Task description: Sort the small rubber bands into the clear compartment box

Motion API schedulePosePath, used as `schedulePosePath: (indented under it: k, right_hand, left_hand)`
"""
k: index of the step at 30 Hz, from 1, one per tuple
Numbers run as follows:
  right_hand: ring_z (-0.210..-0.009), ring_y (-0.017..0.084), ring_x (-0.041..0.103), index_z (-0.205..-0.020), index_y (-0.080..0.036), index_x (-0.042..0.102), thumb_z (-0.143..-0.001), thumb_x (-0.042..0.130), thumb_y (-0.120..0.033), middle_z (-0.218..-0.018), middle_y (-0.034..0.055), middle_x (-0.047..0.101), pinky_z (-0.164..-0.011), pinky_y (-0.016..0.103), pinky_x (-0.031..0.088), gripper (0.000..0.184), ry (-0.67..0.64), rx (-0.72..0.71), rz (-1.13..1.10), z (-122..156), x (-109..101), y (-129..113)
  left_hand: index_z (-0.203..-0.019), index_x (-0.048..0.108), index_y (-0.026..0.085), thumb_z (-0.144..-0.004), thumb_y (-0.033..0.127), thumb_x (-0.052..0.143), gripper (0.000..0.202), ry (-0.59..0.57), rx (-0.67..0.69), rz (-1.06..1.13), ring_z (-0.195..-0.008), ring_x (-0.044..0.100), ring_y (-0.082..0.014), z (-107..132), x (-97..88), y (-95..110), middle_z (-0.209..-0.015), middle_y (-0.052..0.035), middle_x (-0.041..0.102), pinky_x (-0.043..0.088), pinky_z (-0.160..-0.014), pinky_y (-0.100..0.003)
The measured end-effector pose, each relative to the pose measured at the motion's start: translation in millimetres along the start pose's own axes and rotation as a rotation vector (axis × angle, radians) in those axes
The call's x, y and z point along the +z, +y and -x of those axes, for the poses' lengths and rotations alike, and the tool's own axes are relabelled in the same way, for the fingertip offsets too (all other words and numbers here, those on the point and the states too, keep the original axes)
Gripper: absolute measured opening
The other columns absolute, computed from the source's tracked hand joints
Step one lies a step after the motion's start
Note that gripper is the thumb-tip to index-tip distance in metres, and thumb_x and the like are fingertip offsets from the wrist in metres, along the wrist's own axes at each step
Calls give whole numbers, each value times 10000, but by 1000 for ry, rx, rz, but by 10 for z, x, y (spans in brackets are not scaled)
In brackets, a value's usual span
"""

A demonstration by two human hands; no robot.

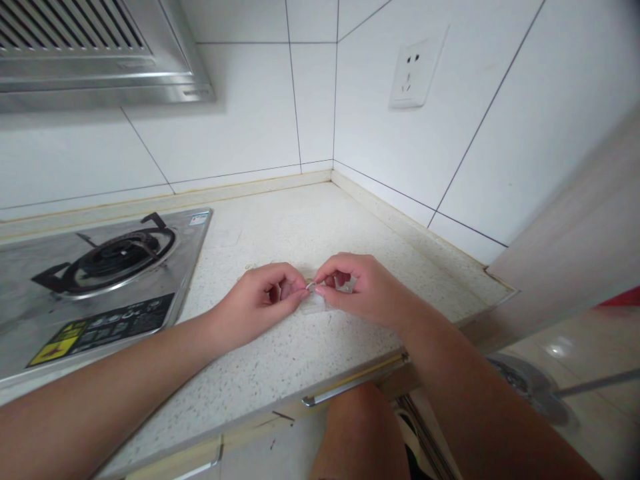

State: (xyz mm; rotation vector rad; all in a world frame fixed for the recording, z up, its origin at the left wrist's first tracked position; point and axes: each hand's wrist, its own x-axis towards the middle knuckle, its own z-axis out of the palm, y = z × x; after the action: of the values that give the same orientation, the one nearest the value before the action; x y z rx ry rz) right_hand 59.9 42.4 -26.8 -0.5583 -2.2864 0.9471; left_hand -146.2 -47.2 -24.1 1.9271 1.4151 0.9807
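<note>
Pinched between both hands' fingertips is a small, thin, pale band [311, 285], which looks like a rubber band. My left hand [267, 293] grips one end with thumb and forefinger. From the other side, my right hand [353, 283] pinches it the same way. Just below the fingers a small clear plastic box [313, 305] rests on the counter, partly covered by the hands. Behind my left hand lie some thin pale loops [250, 266], mostly hidden.
The speckled counter [300, 360] runs into a tiled corner. A gas stove [115, 267] stands at left beneath a range hood [100, 73]. On the right wall is a socket [414, 70]. Below the counter edge are a drawer handle [335, 392] and my knee [363, 427].
</note>
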Motion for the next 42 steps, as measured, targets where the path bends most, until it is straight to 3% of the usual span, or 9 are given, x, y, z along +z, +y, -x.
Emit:
schedulePosePath:
  k: [42]
  right_hand:
    - [-716, 69, 540, -859, -160, 714, -831, 641, -323, -788, 18, 647, -674, 222, 427, 180, -15, -13, 27, -7, -8, -1]
  left_hand:
    - [-886, 643, 173, -908, 316, 608, 149, -15, 40, -38, -618, 464, -74, 13, -9, 20, -690, 35, 554, 363, -555, -195]
